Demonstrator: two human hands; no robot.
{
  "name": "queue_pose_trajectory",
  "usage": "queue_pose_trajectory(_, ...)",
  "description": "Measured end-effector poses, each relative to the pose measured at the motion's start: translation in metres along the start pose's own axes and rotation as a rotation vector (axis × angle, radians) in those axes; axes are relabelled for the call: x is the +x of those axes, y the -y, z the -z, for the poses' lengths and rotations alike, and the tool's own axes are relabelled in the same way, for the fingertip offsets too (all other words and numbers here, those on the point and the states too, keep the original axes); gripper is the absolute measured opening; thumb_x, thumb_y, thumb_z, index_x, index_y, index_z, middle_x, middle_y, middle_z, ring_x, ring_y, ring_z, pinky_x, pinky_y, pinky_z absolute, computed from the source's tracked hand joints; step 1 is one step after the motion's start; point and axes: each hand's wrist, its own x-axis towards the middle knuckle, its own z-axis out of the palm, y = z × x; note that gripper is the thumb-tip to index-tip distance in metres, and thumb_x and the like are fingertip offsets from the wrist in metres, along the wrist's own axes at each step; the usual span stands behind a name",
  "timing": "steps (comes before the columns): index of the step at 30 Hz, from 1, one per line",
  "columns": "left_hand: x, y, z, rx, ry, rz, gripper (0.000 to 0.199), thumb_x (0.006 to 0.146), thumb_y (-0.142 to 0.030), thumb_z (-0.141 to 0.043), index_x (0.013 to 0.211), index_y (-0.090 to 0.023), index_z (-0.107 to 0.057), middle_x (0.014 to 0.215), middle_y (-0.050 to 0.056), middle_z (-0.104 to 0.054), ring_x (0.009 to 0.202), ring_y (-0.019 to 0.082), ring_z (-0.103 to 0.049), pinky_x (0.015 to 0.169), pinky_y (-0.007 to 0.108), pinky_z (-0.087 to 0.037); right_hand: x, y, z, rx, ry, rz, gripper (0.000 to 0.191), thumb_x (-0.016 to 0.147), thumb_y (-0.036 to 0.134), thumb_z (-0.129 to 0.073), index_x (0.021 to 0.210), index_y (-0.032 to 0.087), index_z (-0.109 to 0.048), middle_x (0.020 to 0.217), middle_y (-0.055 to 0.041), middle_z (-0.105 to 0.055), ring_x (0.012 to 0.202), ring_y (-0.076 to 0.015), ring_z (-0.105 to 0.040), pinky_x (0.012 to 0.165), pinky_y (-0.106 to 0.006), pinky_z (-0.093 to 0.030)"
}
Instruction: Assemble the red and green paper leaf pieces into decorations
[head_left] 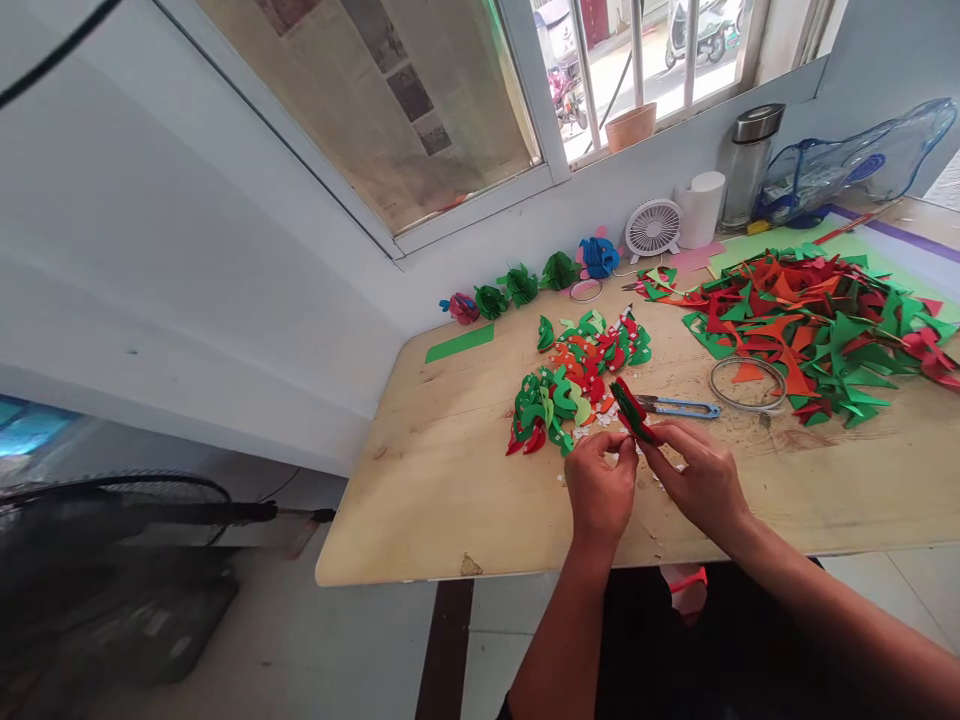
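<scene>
Between my hands, above the table, is a small stack of red and green paper cutouts [632, 410], tilted up. My right hand [696, 475] grips its lower right side between thumb and fingers. My left hand [601, 480] is closed in a pinch at the lower left of the stack; what its fingertips hold is too small to make out. Just beyond the stack lies a pair of blue-handled thread snips [682, 407]. To the left is a pile of red, green and orange paper cutouts [581, 375] with small white bits on them.
A large heap of red, orange and green paper scraps [810, 330] covers the right side, with a metal ring [748, 383] by it. Along the wall stand paper pom-poms [521, 285], a small white fan [654, 229] and a glass bottle [748, 170]. A green strip [460, 343] lies left.
</scene>
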Motion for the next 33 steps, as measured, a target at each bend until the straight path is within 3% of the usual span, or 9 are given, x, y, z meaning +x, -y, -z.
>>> queue_pose_trajectory(4, 0.006, 0.002, -0.002, 0.023, -0.005, 0.019, 0.012, 0.073, -0.02, -0.058, 0.069, -0.019, -0.069, 0.071, 0.004, -0.068, 0.069, 0.017, -0.059, 0.066, 0.027, -0.043, 0.003, -0.004, -0.004, 0.022, 0.007, -0.018, 0.01, 0.083, 0.019, -0.053, 0.085, 0.02, -0.063, 0.079, -0.005, -0.067, 0.076, -0.0194, -0.062, 0.07, -0.03, -0.047)
queue_pose_trajectory(8, 0.019, 0.002, -0.007, -0.004, -0.011, 0.044, 0.011, 0.07, -0.018, -0.058, 0.065, -0.017, -0.068, 0.065, 0.002, -0.066, 0.063, 0.014, -0.056, 0.064, 0.026, -0.043, 0.013, -0.007, -0.004, 0.069, 0.03, -0.082, 0.011, 0.083, 0.022, -0.053, 0.084, 0.02, -0.064, 0.073, -0.0036, -0.066, 0.068, -0.0177, -0.061, 0.062, -0.028, -0.046)
queue_pose_trajectory(15, 0.058, 0.003, -0.013, -0.435, 0.094, 0.263, 0.01, 0.063, -0.023, -0.063, 0.059, -0.014, -0.062, 0.053, -0.001, -0.059, 0.051, 0.01, -0.051, 0.054, 0.022, -0.041, 0.051, -0.017, 0.001, 0.282, 0.104, -0.346, 0.019, 0.079, 0.035, -0.058, 0.074, 0.019, -0.066, 0.063, -0.0005, -0.065, 0.058, -0.0148, -0.058, 0.054, -0.025, -0.045)
queue_pose_trajectory(23, 0.077, 0.023, -0.026, -0.619, 0.144, 0.321, 0.018, 0.06, -0.032, -0.065, 0.057, -0.014, -0.059, 0.055, 0.0, -0.058, 0.053, 0.009, -0.051, 0.05, 0.021, -0.04, 0.066, -0.03, -0.012, 0.848, 0.116, -0.637, 0.034, 0.066, 0.049, -0.069, 0.073, 0.016, -0.065, 0.069, -0.0043, -0.069, 0.065, -0.0182, -0.063, 0.063, -0.031, -0.052)
queue_pose_trajectory(27, 0.075, 0.027, -0.028, -0.72, 0.173, 0.339, 0.022, 0.065, -0.036, -0.064, 0.063, -0.014, -0.061, 0.059, 0.003, -0.06, 0.054, 0.01, -0.053, 0.049, 0.021, -0.04, 0.066, -0.035, -0.012, 0.763, 0.095, -0.642, 0.032, 0.069, 0.047, -0.067, 0.076, 0.016, -0.065, 0.069, -0.0037, -0.068, 0.062, -0.0164, -0.061, 0.059, -0.029, -0.051)
queue_pose_trajectory(33, 0.078, 0.029, -0.032, -0.83, 0.249, 0.437, 0.034, 0.062, -0.044, -0.07, 0.061, -0.015, -0.053, 0.052, 0.0, -0.056, 0.046, 0.008, -0.049, 0.045, 0.02, -0.036, 0.067, -0.036, -0.01, 0.353, 0.099, -0.422, 0.025, 0.079, 0.039, -0.058, 0.064, 0.018, -0.062, 0.056, 0.0018, -0.057, 0.053, -0.0123, -0.052, 0.051, -0.024, -0.042)
